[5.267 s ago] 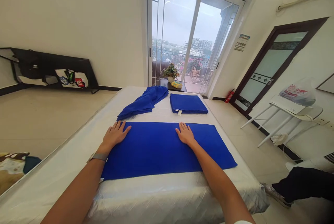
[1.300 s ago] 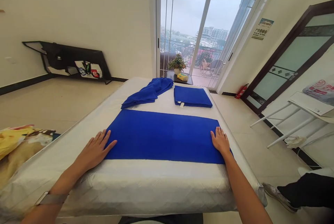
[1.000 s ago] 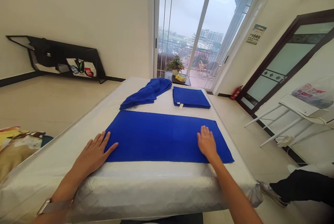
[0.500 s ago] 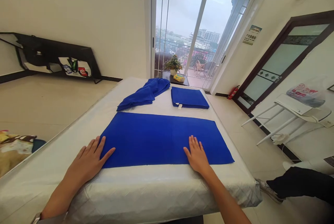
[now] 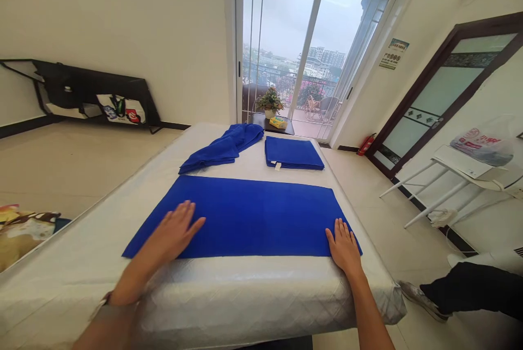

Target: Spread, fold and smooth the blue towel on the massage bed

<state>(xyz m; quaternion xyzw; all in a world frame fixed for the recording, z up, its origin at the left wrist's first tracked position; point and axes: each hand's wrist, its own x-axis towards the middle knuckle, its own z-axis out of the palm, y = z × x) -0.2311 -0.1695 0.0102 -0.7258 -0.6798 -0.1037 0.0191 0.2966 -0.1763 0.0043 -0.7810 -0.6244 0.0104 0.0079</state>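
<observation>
White quilted bed [image 5: 229,295] carries a blue towel [image 5: 249,214] spread flat along its near edge. Since a moment ago the left hand [image 5: 174,235] slid inward and the right hand [image 5: 345,246] outward, both open, palms flat, gripping nothing: smoothing continues.

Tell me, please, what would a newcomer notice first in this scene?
The blue towel spread flat across the near end of the white bed, with the left hand and right hand flat on it. Behind lie a crumpled towel and a folded towel.
</observation>
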